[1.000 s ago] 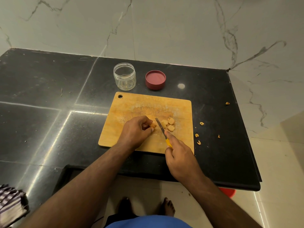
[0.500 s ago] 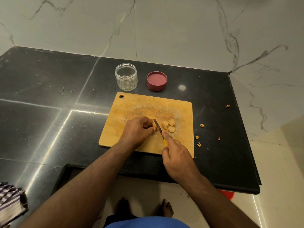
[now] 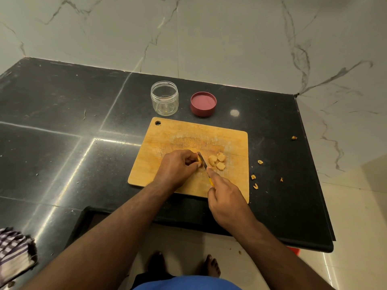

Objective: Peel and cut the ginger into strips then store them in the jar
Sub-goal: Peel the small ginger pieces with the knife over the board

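Left hand (image 3: 178,166): clenched on a ginger piece (image 3: 198,164), mostly hidden, apparently.
Right hand (image 3: 227,198): knife (image 3: 202,160) gripped.
Slices (image 3: 217,161): at 3 o'clock of blade.
Jar (image 3: 164,98): at 12 o'clock of board (image 3: 167,139).

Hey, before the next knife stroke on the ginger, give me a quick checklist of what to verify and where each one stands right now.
1. Left hand pins the ginger piece on the cutting board: ok.
2. Right hand has a grip on the knife: ok.
3. Left fingertips clear of the blade: cannot tell, they sit very close.
4. Cut pieces lie aside, right of the blade: ok.
5. Jar open, lid off beside it: ok.
6. Pieces already strips: not ok, chunky slices.
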A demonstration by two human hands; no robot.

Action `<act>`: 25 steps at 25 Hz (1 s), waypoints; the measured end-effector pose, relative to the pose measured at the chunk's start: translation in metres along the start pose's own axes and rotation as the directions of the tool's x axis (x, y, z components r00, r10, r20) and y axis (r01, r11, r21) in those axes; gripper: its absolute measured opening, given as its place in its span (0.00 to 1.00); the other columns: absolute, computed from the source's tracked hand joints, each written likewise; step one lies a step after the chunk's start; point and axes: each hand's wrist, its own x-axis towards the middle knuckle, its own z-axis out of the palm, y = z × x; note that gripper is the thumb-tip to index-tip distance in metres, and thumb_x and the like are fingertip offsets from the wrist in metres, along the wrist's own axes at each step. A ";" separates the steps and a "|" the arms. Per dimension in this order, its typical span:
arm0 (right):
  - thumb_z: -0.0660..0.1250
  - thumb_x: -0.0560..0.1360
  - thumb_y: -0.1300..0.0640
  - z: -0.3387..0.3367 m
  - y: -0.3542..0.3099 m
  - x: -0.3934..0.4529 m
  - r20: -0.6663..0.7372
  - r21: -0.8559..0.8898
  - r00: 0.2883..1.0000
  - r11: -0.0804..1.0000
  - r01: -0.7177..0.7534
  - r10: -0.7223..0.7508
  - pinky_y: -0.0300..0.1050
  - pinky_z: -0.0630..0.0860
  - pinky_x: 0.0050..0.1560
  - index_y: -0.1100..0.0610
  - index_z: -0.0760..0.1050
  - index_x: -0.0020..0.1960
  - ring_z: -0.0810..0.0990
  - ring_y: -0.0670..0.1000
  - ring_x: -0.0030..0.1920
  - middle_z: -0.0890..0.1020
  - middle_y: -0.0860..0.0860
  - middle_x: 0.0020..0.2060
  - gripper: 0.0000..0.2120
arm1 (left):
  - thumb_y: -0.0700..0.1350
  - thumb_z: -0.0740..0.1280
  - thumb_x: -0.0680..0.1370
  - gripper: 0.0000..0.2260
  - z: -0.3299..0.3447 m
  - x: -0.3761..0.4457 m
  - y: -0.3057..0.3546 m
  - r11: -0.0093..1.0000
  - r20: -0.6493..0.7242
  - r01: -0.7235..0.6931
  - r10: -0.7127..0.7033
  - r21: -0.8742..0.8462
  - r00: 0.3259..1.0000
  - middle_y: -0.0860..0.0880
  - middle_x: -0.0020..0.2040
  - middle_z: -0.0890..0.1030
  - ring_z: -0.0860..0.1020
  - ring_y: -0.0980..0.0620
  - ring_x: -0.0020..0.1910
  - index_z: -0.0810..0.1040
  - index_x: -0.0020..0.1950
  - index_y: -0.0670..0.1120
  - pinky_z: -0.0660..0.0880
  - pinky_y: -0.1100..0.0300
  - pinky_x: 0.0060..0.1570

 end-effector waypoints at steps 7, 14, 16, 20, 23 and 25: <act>0.55 0.83 0.59 -0.012 0.000 0.006 0.032 0.044 0.999 0.999 0.000 -0.001 0.35 0.66 0.63 0.51 0.59 0.79 0.71 0.49 0.69 0.68 0.50 0.75 0.25 | 0.48 0.73 0.77 0.12 0.000 0.002 0.002 1.000 -0.018 -0.020 0.020 0.024 1.000 0.52 0.50 0.85 0.81 0.57 0.47 0.83 0.59 0.48 0.78 0.62 0.49; 0.57 0.82 0.59 -0.017 0.004 0.016 0.082 0.072 0.997 0.997 -0.012 0.006 0.39 0.68 0.66 0.50 0.61 0.78 0.71 0.49 0.70 0.68 0.50 0.75 0.25 | 0.46 0.72 0.77 0.14 0.000 0.004 -0.001 0.997 0.010 -0.047 0.046 0.065 0.999 0.53 0.53 0.84 0.76 0.63 0.44 0.82 0.63 0.49 0.67 0.80 0.39; 0.57 0.82 0.58 -0.016 0.007 0.020 0.085 0.081 0.996 0.996 -0.030 0.023 0.38 0.70 0.59 0.49 0.61 0.78 0.76 0.50 0.63 0.70 0.50 0.74 0.25 | 0.47 0.73 0.77 0.15 0.001 0.004 -0.003 0.998 0.004 -0.044 0.044 0.046 0.999 0.53 0.53 0.85 0.77 0.62 0.45 0.82 0.64 0.49 0.67 0.79 0.41; 0.56 0.82 0.58 -0.009 0.007 0.024 0.105 0.039 0.994 0.999 -0.030 0.026 0.38 0.64 0.68 0.50 0.59 0.79 0.68 0.51 0.73 0.67 0.51 0.75 0.25 | 0.47 0.74 0.76 0.16 0.003 0.005 -0.005 0.999 -0.002 -0.042 0.042 0.034 0.999 0.52 0.52 0.85 0.80 0.60 0.48 0.81 0.64 0.49 0.72 0.71 0.49; 0.55 0.83 0.57 -0.004 0.007 0.023 0.104 0.009 0.994 1.000 -0.027 0.025 0.38 0.64 0.68 0.50 0.57 0.79 0.68 0.51 0.73 0.68 0.53 0.74 0.25 | 0.46 0.74 0.76 0.17 0.003 0.003 -0.005 0.997 -0.010 -0.072 0.072 0.039 0.997 0.51 0.52 0.84 0.80 0.57 0.48 0.81 0.66 0.50 0.75 0.65 0.52; 0.55 0.83 0.57 0.000 0.009 0.020 0.089 -0.006 0.996 1.000 -0.024 0.024 0.39 0.65 0.67 0.50 0.57 0.79 0.69 0.52 0.72 0.70 0.53 0.74 0.26 | 0.46 0.73 0.76 0.17 0.004 0.001 -0.004 0.992 -0.032 -0.115 0.117 0.059 0.993 0.50 0.51 0.84 0.80 0.54 0.48 0.81 0.65 0.51 0.77 0.60 0.52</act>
